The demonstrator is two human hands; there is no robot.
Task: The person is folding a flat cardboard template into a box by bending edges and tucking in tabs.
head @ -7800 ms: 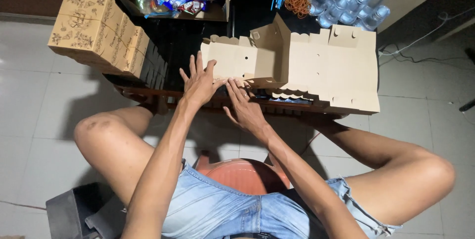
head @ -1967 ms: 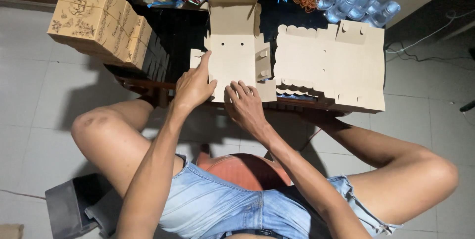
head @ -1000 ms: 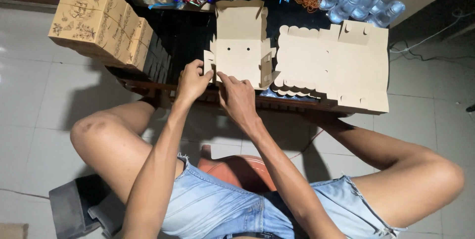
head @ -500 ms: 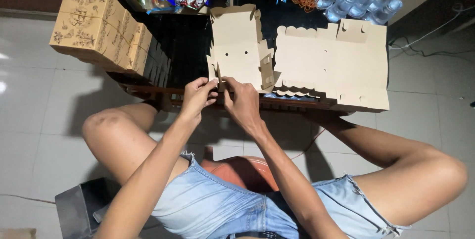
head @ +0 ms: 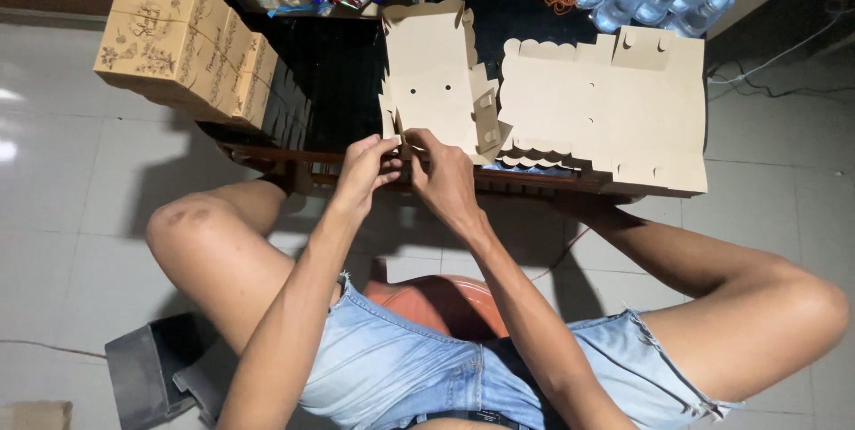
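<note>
Both hands (head: pixel 405 167) pinch the flat die-cut cardboard box (head: pixel 436 83).

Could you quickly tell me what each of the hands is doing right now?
Left hand: fingers pinched on the near edge of the box blank.
Right hand: fingers closed on the same edge, beside the left.

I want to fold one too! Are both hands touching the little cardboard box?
Touching. The head view shows the left hand and right hand pinching the near edge of the half-folded cardboard box with their fingers.
</note>
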